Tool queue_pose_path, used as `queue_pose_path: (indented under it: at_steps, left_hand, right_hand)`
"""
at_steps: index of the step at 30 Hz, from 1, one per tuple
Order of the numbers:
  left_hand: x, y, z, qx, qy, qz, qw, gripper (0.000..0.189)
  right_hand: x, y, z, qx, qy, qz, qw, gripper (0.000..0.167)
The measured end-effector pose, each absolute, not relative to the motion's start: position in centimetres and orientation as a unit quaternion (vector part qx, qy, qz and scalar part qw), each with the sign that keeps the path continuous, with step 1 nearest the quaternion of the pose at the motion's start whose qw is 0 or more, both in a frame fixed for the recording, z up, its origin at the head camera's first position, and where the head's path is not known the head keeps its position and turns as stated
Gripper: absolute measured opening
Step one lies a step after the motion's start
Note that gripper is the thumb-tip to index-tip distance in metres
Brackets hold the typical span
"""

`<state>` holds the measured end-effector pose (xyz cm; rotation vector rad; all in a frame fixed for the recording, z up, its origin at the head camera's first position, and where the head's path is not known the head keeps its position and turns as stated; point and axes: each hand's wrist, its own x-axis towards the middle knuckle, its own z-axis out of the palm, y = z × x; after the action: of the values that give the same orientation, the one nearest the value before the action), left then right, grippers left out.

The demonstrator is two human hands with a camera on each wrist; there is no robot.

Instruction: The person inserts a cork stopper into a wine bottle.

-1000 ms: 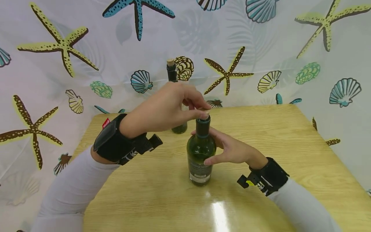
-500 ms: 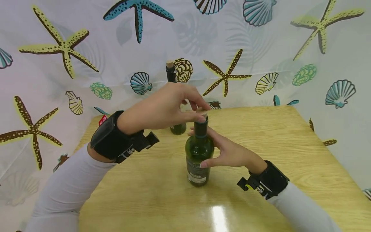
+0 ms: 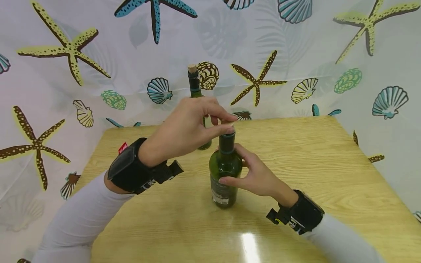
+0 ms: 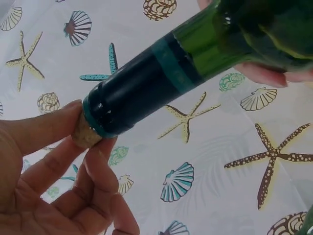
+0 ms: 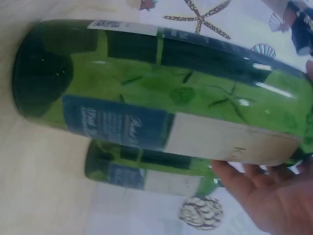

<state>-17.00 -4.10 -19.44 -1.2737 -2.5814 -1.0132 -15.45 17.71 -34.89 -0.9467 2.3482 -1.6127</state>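
A green glass wine bottle [image 3: 223,166] stands upright on the wooden table, with a dark sleeve round its neck. My left hand [image 3: 192,126] pinches a cork [image 4: 86,133] between thumb and fingers at the bottle's mouth. In the left wrist view part of the cork shows outside the rim; how deep it sits is hidden. My right hand [image 3: 254,175] grips the bottle's upper body, its thumb across the front. The right wrist view shows the bottle's pale and blue label and my right hand [image 5: 279,196] beside it.
A second green bottle [image 3: 194,84], with a cork [image 3: 192,68] in its mouth, stands behind my left hand. Behind the wooden table [image 3: 312,153] hangs a cloth [image 3: 131,65] printed with starfish and shells. A small red tag [image 3: 122,147] shows near my left wrist.
My right thumb has moved left across the bottle's front. My left fingers stay on the cork, and less of it shows now than half a second ago.
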Motion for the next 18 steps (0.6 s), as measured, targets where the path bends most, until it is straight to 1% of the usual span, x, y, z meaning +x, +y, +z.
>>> queue_pose_path:
  at_steps: [3, 6, 8, 10, 13, 18]
  left_hand:
    - [-17.5, -4.2, -18.7, -0.434, -0.848, -0.306, 0.014, 0.020]
    - [-17.9, -4.4, -18.0, -0.435, -0.856, -0.280, -0.021, 0.020]
    - [-17.9, -4.3, -17.8, -0.424, -0.862, -0.275, -0.035, 0.019]
    - [-17.8, -4.2, -18.0, -0.414, -0.865, -0.282, -0.035, 0.018]
    - [-17.4, -4.1, -18.5, -0.405, -0.861, -0.308, -0.019, 0.016]
    - [-17.1, -4.0, -19.1, -0.396, -0.852, -0.343, 0.020, 0.015]
  right_hand:
    - [-15.9, 18.1, -34.5, -0.331, 0.775, -0.531, 0.089, 0.082]
    - [-17.0, 18.7, -34.2, -0.376, 0.733, -0.550, 0.139, 0.083]
    - [-17.7, 19.0, -34.3, -0.397, 0.699, -0.568, 0.176, 0.078]
    - [-18.1, 19.2, -34.4, -0.406, 0.678, -0.580, 0.199, 0.073]
    - [-18.1, 19.3, -34.4, -0.405, 0.686, -0.575, 0.189, 0.067]
    - [-17.2, 18.9, -33.8, -0.372, 0.738, -0.548, 0.128, 0.063]
